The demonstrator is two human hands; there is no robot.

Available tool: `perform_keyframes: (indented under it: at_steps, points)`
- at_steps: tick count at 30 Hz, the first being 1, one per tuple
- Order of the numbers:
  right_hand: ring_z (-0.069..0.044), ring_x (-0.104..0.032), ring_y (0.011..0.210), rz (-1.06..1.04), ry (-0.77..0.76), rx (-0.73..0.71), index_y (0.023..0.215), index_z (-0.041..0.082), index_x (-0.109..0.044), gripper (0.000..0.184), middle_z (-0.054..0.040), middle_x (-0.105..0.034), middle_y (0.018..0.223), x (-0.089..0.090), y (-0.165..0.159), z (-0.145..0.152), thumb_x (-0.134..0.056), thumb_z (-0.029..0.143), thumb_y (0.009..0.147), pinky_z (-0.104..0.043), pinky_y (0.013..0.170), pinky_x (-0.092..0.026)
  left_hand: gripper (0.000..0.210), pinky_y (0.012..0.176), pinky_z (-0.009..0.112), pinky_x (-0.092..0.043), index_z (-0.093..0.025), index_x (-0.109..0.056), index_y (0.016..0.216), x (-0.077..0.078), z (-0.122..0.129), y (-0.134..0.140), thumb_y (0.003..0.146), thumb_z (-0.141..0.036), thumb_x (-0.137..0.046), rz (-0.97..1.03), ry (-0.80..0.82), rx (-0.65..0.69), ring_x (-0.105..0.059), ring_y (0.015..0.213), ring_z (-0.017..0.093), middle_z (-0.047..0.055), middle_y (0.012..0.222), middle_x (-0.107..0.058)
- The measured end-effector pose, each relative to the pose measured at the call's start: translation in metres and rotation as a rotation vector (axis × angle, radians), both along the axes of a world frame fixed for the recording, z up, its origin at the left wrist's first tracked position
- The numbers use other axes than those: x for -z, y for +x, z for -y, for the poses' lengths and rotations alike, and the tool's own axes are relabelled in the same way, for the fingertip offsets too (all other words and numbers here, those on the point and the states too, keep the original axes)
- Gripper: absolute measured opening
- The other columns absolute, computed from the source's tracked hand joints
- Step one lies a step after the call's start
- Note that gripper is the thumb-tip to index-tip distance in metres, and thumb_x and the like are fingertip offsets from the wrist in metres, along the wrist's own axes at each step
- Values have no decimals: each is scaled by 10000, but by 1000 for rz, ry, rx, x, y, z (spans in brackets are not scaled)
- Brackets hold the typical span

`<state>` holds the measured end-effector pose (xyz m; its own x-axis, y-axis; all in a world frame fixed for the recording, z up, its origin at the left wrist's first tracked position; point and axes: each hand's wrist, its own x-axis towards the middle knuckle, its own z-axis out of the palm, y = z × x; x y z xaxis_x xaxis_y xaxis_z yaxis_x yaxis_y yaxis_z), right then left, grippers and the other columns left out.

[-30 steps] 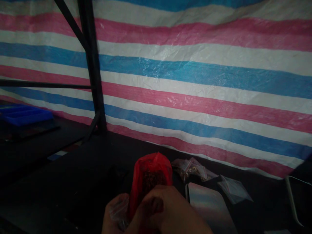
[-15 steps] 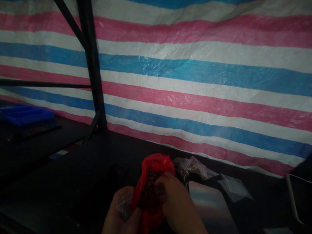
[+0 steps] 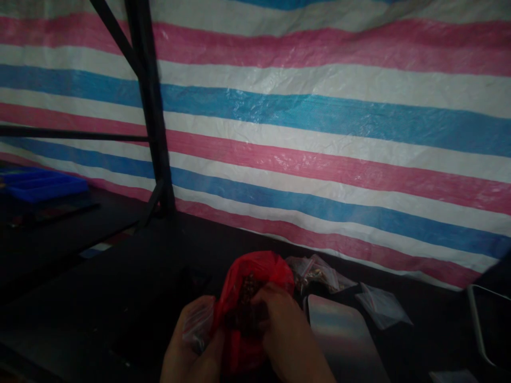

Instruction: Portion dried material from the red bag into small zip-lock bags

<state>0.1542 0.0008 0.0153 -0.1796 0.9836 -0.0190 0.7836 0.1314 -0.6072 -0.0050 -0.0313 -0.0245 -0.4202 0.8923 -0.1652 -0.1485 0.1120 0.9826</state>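
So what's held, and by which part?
Left hand: clear bag, part unclear; red bag, by its left edge. Right hand: partly inside red bag, grip hidden.

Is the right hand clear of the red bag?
No, the right hand has its fingers at the open mouth of the red bag, by the small dark pieces inside.

No legible text, brands or numbers; nothing readable on red bag (image 3: 244, 351) at right fingers (image 3: 270, 298) or clear bag (image 3: 197, 322) by left thumb (image 3: 211, 352).

Red bag (image 3: 245, 348) — pink-white-blue striped sheet (image 3: 319, 141)
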Motion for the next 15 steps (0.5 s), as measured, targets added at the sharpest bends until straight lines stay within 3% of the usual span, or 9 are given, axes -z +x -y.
perform_keyframes:
  at_steps: [7,11,15]
  points:
    - [-239,-710,1169,-339,30,-10,1131,188,-773,555,-93,-760,1218,15,-12,-1,-521,-74,711,-317,991,-523,609,771,396,-646,-224,-627,1057,-16,-5,12,534,-459,-830,53,7,-41,-776,1003,365,95,1040,-789]
    - [-232,-757,1059,-578,-70,-37,1050,184,-776,509,-66,-798,1090,25,-14,-9,-520,-50,677,-302,915,-561,572,779,394,-650,-221,-643,1055,-15,-6,7,577,-475,-827,-39,26,-16,-778,1006,349,94,1062,-796]
    - [-234,-770,1021,-707,-126,6,1062,172,-782,491,-65,-816,1056,28,-16,-14,-543,-23,681,-312,905,-575,571,815,426,-663,-206,-676,1001,-10,-10,5,558,-542,-805,-127,75,-90,-787,932,340,89,974,-816]
